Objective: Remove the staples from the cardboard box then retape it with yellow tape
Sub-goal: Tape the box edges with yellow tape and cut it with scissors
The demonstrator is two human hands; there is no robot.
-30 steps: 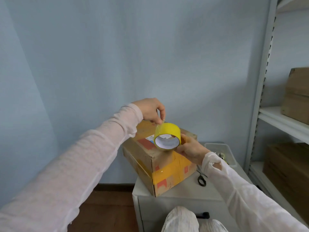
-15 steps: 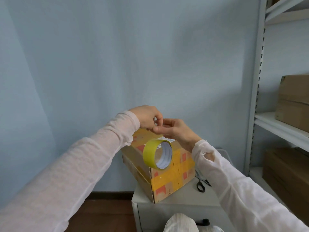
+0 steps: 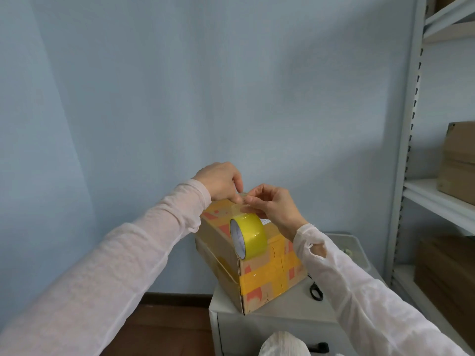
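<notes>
Your left hand and right hand are together, just above the top of the cardboard box. Both hands are curled. The left thumb and fingers pinch down from 11 o'clock, and the right fingertips pinch in from 3 o'clock, close enough that the two sets of tips nearly touch. Between them you hold a short, pale tape strip pulled off the yellow tape roll.

Neither hand grips the roll. It hangs on the strip at 6 o'clock from your fingers, turned on edge with its white core facing 9 o'clock. It sits in front of the box's upper near corner, and you cannot tell from here whether it rests against the cardboard.

The box stands on the grey cabinet with one corner pointing toward you. Bands of yellow tape already cross its top and its right face.

At 4 o'clock from the box, black scissors lie on the cabinet top. A clear plastic tub sits at 3 o'clock, partly behind your right sleeve. The shelf unit at the far right holds brown boxes.
</notes>
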